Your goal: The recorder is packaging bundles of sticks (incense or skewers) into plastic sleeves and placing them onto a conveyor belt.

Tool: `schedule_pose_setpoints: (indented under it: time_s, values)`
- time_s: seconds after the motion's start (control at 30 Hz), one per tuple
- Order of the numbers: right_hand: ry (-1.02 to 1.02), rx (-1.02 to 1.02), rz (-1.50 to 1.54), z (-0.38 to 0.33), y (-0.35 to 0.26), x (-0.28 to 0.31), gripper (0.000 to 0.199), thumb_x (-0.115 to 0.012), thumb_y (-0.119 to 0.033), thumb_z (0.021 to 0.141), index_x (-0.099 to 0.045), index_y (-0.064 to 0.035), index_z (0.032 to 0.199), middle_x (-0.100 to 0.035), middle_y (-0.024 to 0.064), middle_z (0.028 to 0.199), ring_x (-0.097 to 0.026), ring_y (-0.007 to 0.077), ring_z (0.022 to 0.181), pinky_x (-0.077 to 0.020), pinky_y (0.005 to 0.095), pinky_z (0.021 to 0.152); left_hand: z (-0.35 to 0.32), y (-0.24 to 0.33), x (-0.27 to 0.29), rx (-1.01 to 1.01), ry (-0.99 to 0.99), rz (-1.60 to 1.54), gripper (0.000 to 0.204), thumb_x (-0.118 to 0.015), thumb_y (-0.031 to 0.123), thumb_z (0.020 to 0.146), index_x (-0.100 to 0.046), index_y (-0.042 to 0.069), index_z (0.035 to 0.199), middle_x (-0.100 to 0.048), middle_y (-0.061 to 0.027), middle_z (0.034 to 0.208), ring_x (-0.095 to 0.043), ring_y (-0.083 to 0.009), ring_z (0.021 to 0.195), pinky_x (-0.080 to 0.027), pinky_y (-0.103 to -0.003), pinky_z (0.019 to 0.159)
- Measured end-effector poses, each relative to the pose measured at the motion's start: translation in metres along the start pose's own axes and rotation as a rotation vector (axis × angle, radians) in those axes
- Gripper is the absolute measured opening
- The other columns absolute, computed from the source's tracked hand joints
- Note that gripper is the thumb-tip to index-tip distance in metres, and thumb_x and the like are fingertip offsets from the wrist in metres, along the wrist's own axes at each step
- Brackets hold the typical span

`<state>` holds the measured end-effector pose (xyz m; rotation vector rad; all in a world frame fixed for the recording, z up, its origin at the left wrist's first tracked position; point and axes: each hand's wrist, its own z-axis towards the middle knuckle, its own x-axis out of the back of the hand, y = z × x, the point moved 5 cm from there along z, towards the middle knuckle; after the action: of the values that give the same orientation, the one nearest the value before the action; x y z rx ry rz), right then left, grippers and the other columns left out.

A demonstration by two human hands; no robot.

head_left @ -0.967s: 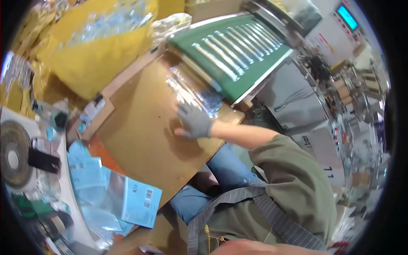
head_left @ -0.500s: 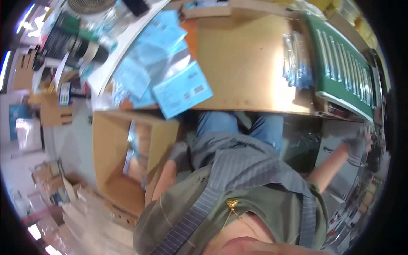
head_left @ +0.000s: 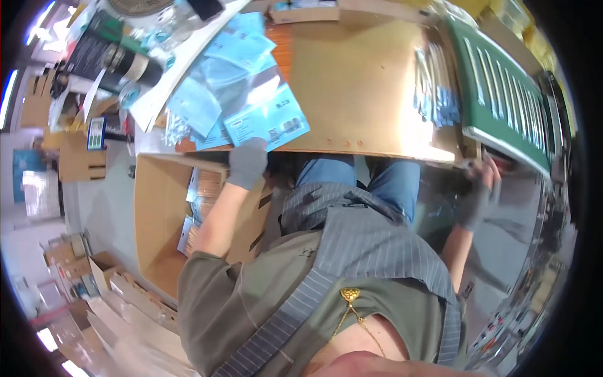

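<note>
My left hand [head_left: 249, 164], in a grey glove, is at the table's front edge. It touches the lower edge of a clear bag with a blue printed panel [head_left: 267, 122], on top of a pile of similar blue bags [head_left: 220, 75]. Its fingertips are hidden, so its grip does not show. My right hand [head_left: 483, 185] wears a grey fingerless glove and is raised near the table's front right corner. Its bare fingers are apart, with nothing seen in them. Close by is a green tray [head_left: 470, 132] holding a row of slim, shiny wrapped pieces [head_left: 502, 85].
More slim wrapped pieces [head_left: 433, 88] lie at the right of the brown tabletop [head_left: 358, 81]. An open cardboard box [head_left: 157, 220] with packed blue bags [head_left: 195, 201] stands at my left. A black bottle [head_left: 132, 66] lies on the white side surface [head_left: 182, 66].
My left hand has risen from beside the cardboard box to the blue bag. My right hand has come in from the far right toward the table corner.
</note>
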<state>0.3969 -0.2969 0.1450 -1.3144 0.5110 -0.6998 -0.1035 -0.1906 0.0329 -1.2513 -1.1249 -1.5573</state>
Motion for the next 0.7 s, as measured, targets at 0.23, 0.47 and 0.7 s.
schedule_pose_setpoints:
  time_s: [0.23,0.47,0.7]
  values:
    - [-0.518,0.025,-0.031,-0.067,0.024,-0.112,0.026,-0.058,-0.027,0.088,-0.062,-0.0081,0.105,-0.066,0.0107,0.094,-0.064,0.0241,0.089,-0.0491,0.0361,0.08,0.078,-0.057,-0.004,0.227,-0.403,-0.765,0.034,-0.067,0.028,0.081,-0.063,-0.003,0.094,-0.062,-0.0081,0.083,-0.056,-0.0183,0.073,-0.046,-0.035,0.068]
    - [-0.372,0.014,-0.124,-0.103,0.072,-0.057,0.025,-0.056,-0.026,0.088,-0.061,-0.0057,0.101,-0.065,0.0128,0.098,-0.062,0.0271,0.094,-0.0474,0.0365,0.083,0.131,-0.105,-0.011,0.016,-0.479,-0.387,0.039,-0.062,0.029,0.086,-0.062,-0.007,0.101,-0.063,-0.0188,0.091,-0.055,-0.0249,0.082,-0.044,-0.038,0.083]
    - [0.191,-0.641,-1.281,-0.169,0.325,0.299,0.026,-0.057,-0.021,0.085,-0.065,-0.0133,0.109,-0.067,0.0069,0.097,-0.064,0.0244,0.09,-0.0488,0.0364,0.074,0.147,-0.112,0.046,-0.538,-0.475,0.382,0.049,-0.06,0.033,0.089,-0.056,-0.009,0.114,-0.062,-0.0173,0.103,-0.056,-0.0239,0.089,-0.047,-0.034,0.08]
